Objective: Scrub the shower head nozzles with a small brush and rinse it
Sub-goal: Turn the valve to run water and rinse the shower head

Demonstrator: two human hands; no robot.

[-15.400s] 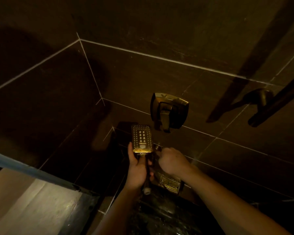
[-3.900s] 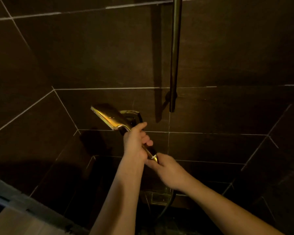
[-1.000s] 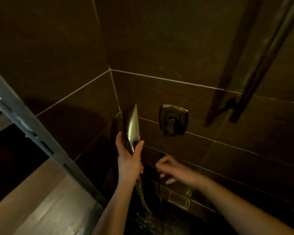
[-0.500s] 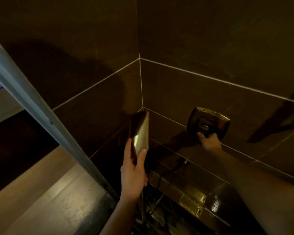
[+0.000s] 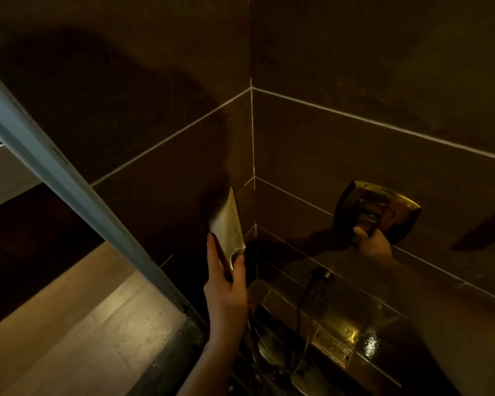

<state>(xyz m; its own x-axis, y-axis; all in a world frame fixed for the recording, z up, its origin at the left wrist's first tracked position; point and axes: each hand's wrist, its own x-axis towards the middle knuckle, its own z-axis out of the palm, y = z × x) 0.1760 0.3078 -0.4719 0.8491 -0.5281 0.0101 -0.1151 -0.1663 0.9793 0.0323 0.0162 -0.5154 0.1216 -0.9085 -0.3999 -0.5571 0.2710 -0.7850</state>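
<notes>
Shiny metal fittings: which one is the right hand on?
The wall-mounted mixer handle; right hand grips its lever. The shower head is in the left hand.

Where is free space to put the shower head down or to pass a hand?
Bare: the wooden floor left of the grey door frame, and the tiled wall between the left hand with the shower head and the right hand at the wall control. Crowded: the wet floor near the hose and drain plate.

Your left hand (image 5: 226, 292) holds the shower head (image 5: 227, 227) upright in the wall corner; to its right, your right hand (image 5: 370, 242) grips the wall-mounted valve handle (image 5: 376, 211); the door frame (image 5: 69, 190) stands left.
</notes>
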